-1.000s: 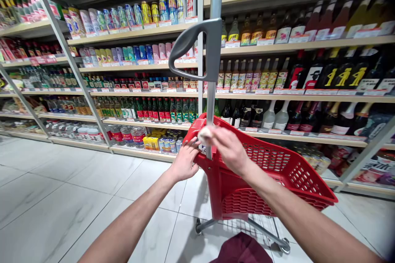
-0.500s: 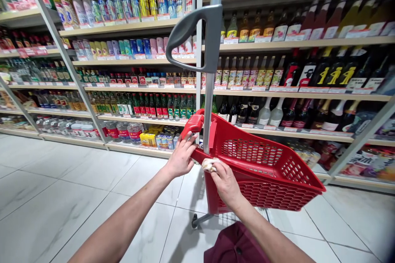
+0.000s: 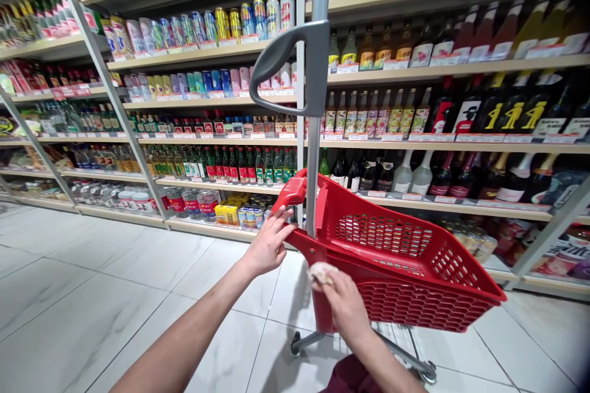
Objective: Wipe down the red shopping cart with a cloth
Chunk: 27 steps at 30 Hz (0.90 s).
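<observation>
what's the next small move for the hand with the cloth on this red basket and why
Probably slide the right hand with its white cloth rightward along the outer wall of the red basket, just under the rim. The cloth sits at the wall's near left end, most of the wall lies to its right, and the left hand braces the corner, so the basket looks steadied.

Holds the bare left arm [image 3: 193, 328] stretched from the lower left up to mid-frame, left hand [image 3: 270, 247] palm down, fingers loosely extended and slightly spread. Keeps the right forearm [image 3: 382, 361] short at the bottom edge, right hand [image 3: 345, 302] below centre, back toward the camera, fingers curled closed
</observation>
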### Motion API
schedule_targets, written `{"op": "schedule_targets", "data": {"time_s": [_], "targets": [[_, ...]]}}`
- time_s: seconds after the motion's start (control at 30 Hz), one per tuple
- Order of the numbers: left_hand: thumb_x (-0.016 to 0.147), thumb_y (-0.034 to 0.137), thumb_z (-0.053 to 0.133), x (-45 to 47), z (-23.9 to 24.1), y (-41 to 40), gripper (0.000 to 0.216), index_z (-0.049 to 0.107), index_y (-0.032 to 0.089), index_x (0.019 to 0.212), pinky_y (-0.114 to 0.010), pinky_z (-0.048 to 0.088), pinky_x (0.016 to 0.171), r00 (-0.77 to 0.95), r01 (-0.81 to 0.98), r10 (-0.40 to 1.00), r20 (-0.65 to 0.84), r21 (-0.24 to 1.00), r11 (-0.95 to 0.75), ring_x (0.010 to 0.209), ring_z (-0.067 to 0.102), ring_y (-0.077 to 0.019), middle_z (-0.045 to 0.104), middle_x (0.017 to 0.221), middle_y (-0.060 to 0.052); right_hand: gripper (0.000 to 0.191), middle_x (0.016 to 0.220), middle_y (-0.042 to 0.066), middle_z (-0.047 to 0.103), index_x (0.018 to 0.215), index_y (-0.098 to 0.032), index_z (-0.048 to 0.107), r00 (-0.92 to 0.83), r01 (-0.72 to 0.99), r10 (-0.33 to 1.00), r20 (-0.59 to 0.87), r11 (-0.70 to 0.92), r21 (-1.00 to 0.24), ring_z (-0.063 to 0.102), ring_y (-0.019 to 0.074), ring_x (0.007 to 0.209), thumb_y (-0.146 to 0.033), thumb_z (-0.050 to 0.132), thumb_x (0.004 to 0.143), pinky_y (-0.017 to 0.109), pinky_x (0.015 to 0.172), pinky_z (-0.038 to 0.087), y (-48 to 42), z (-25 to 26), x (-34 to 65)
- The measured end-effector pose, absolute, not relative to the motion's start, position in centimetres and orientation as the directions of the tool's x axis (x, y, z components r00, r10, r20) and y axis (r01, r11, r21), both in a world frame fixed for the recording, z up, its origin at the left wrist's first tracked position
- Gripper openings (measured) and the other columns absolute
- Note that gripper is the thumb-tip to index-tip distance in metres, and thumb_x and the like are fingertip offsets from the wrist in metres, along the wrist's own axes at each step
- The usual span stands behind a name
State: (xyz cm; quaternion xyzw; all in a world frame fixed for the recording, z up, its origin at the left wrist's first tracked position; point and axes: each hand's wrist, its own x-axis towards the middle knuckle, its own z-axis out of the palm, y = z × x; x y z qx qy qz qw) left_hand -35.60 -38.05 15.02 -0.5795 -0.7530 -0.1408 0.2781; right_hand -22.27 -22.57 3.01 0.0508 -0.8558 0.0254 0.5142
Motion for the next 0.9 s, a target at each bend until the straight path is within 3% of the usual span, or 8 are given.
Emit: {"op": "schedule_targets", "data": {"time_s": [0.1, 0.27, 0.33, 0.4, 0.57, 0.73, 0.9], "targets": [[0.06, 0.003, 0.043, -35.4, 15.0, -38.5, 0.057, 0.05, 0.018, 0.115, -0.051, 0.019, 0.106, -0.211, 0.928, 0.774, 0.597, -0.125, 0.35, 0.132, 0.019, -0.0252, 0.036, 0.138, -0.01, 0.033, 0.111, 0.013, 0.053, 0.11, -0.017, 0.058, -0.37, -0.079, 0.072, 0.926, 0.991, -0.109, 0.045, 0.023, 0.105, -0.012, 0.038, 0.084, 0.039, 0.085, 0.043, -22.2, 5.8, -23.3], [0.067, 0.006, 0.041, -34.1, 13.7, -38.8, 0.056, 0.043, 0.017, 0.122, -0.053, 0.015, 0.107, -0.266, 0.872, 0.662, 0.7, -0.117, 0.475, 0.132, 0.022, -0.0245, 0.037, 0.137, -0.011, 0.039, 0.106, 0.013, 0.054, 0.114, -0.019, 0.056, -0.396, -0.006, 0.19, 0.898, 0.978, -0.21, 0.046, 0.0238, 0.097, -0.009, 0.035, 0.082, 0.043, 0.081, 0.044, -19.0, 6.8, -23.1], [0.069, 0.007, 0.041, -32.7, 12.8, -38.1, 0.058, 0.037, 0.015, 0.127, -0.052, 0.017, 0.107, -0.224, 0.878, 0.617, 0.755, -0.119, 0.464, 0.132, 0.021, -0.024, 0.038, 0.136, -0.011, 0.043, 0.104, 0.013, 0.054, 0.115, -0.019, 0.054, -0.386, 0.088, 0.291, 0.876, 0.956, -0.279, 0.047, 0.0243, 0.095, -0.007, 0.034, 0.08, 0.045, 0.08, 0.043, -18.0, 5.9, -22.5], [0.07, 0.01, 0.043, -31.2, 12.0, -36.7, 0.061, 0.033, 0.012, 0.13, -0.048, 0.021, 0.107, -0.162, 0.902, 0.67, 0.725, -0.167, 0.399, 0.133, 0.018, -0.0242, 0.037, 0.137, -0.012, 0.046, 0.103, 0.013, 0.055, 0.119, -0.017, 0.051, -0.403, 0.118, 0.345, 0.848, 0.938, -0.326, 0.048, 0.024, 0.095, -0.007, 0.032, 0.078, 0.043, 0.08, 0.043, -18.1, 5.6, -22.5], [0.073, 0.018, 0.046, -29.9, 11.3, -34.5, 0.06, 0.034, 0.013, 0.132, -0.047, 0.013, 0.109, -0.224, 0.862, 0.778, 0.587, -0.253, 0.439, 0.134, 0.015, -0.0257, 0.034, 0.14, -0.007, 0.054, 0.108, 0.01, 0.057, 0.127, -0.022, 0.044, -0.512, -0.006, 0.234, 0.827, 0.961, -0.276, 0.05, 0.0211, 0.097, -0.005, 0.032, 0.077, 0.037, 0.081, 0.044, -18.6, 5.9, -23.2], [0.075, 0.021, 0.047, -30.7, 11.2, -34.9, 0.054, 0.041, 0.014, 0.129, -0.048, 0.009, 0.109, -0.272, 0.82, 0.75, 0.603, -0.264, 0.509, 0.133, 0.018, -0.0266, 0.038, 0.138, -0.008, 0.051, 0.09, 0.009, 0.06, 0.117, -0.018, 0.054, -0.502, 0.186, 0.354, 0.79, 0.935, -0.3, 0.053, 0.0199, 0.082, -0.003, 0.033, 0.073, 0.036, 0.073, 0.045, -15.3, 4.2, -21.0], [0.074, 0.024, 0.049, -29.4, 10.3, -32.9, 0.062, 0.033, 0.011, 0.132, -0.047, 0.012, 0.109, -0.269, 0.841, 0.782, 0.562, -0.258, 0.475, 0.133, 0.017, -0.0276, 0.032, 0.141, -0.012, 0.055, 0.117, 0.011, 0.053, 0.124, -0.019, 0.048, -0.521, 0.044, 0.244, 0.818, 0.965, -0.26, 0.049, 0.0207, 0.104, -0.002, 0.033, 0.074, 0.037, 0.083, 0.044, -17.4, 4.8, -22.0]]}}
